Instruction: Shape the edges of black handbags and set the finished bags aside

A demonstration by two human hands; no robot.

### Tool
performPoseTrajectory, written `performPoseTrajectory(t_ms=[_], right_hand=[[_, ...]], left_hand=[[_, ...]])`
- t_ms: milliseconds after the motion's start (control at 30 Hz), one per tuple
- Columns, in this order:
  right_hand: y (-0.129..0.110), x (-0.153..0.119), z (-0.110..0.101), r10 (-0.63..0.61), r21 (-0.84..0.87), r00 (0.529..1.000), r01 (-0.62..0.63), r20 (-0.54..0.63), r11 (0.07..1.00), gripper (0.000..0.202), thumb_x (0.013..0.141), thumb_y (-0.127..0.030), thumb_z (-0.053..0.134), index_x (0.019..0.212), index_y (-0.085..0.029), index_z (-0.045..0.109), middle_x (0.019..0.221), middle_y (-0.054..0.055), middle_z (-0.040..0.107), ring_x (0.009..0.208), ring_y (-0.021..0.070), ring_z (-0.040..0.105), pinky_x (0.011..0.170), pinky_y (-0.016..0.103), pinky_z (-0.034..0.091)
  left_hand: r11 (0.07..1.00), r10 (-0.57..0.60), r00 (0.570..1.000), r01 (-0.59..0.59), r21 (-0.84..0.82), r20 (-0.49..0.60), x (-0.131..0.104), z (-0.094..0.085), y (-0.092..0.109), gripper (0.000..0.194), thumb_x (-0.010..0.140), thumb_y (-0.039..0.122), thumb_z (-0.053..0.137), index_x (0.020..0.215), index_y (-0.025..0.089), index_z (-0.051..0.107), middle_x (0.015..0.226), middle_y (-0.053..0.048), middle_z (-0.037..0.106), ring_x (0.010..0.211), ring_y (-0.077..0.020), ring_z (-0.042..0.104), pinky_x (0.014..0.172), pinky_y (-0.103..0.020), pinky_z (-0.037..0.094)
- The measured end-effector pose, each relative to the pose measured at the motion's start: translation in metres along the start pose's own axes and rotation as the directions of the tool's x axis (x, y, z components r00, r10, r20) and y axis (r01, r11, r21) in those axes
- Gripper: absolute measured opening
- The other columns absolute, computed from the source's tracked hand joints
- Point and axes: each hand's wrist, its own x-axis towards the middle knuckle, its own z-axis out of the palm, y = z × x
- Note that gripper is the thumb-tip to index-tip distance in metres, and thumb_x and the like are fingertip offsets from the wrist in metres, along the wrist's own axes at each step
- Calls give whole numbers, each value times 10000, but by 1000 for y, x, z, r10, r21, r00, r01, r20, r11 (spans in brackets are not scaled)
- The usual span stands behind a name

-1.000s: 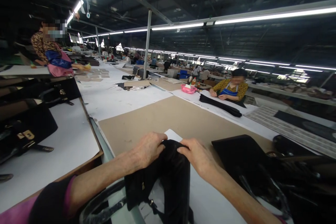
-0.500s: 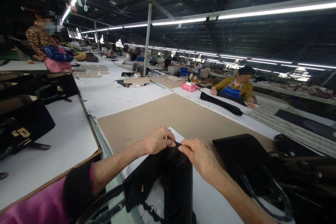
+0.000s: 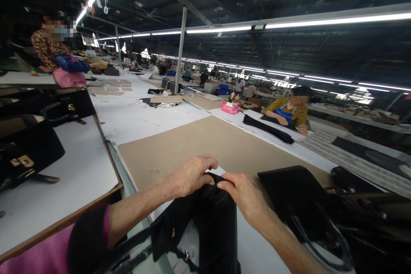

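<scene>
A black bag [image 3: 218, 222] with a small gold zipper pull [image 3: 174, 232] stands close in front of me, its top edge between my hands. My right hand [image 3: 245, 197] pinches that edge between thumb and index finger. Beside it, my left hand [image 3: 192, 175] has its thumb against the edge, while the index finger is raised and curved with a gap to the thumb. Its other fingers are mostly hidden. Black straps [image 3: 141, 239] hang at the bag's lower left.
A brown board [image 3: 180, 141] lies on the white table beyond my hands. Black bag parts [image 3: 289, 188] lie at right; black bags with gold clasps [image 3: 25, 161] stand at left. One co-worker [image 3: 285, 111] handles dark pieces beside a pink basket [image 3: 230, 107]; another [image 3: 61, 51] stands at left.
My left index finger has lifted from the bag's edge, opening a gap to the thumb. My right hand keeps its pinch. The right-hand co-worker's arm has moved inward.
</scene>
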Motion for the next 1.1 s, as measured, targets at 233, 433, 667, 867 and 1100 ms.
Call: performPoseTrajectory(t_ms=[233,433,667,867,1100], right_hand=[[5,-1,5,74,133,996,-68,-42,989,177,730,-319,487,631,-217,591,527,-43,482,537,111,404,507,223,256],[3,-3,9,147,203,987,-131,-67,970,192,746,-362,483,682,-244,620,570,-38,544,570,124,452,515,227,283],[8,-5,10,151,247,984,-124,-96,961,210,764,-368,470,705,-247,631,639,-22,607,641,146,506,555,236,304],[10,-7,9,112,275,985,-71,-135,959,207,775,-329,465,672,-247,625,609,-46,599,592,113,493,533,224,280],[12,-7,8,129,259,985,-95,-118,961,205,775,-332,479,679,-251,642,613,-45,606,603,115,504,531,231,263]], left_hand=[[972,163,983,-175,159,81,-3,-3,8,195,799,129,452,843,220,618,941,7,586,758,-119,560,656,-203,375],[962,75,987,-109,249,144,-9,-6,22,220,799,98,407,839,205,595,919,-16,604,822,-160,583,692,-228,416],[964,16,992,-47,263,122,-24,3,29,270,797,83,415,998,219,532,1053,-30,567,972,-176,542,842,-270,435],[953,84,991,-111,281,105,-28,6,29,308,810,59,387,1056,209,498,1165,-39,512,1026,-186,510,872,-307,443],[960,125,988,-143,242,88,-30,8,26,370,797,47,393,1112,225,471,1166,-46,508,1023,-186,517,886,-325,446]])
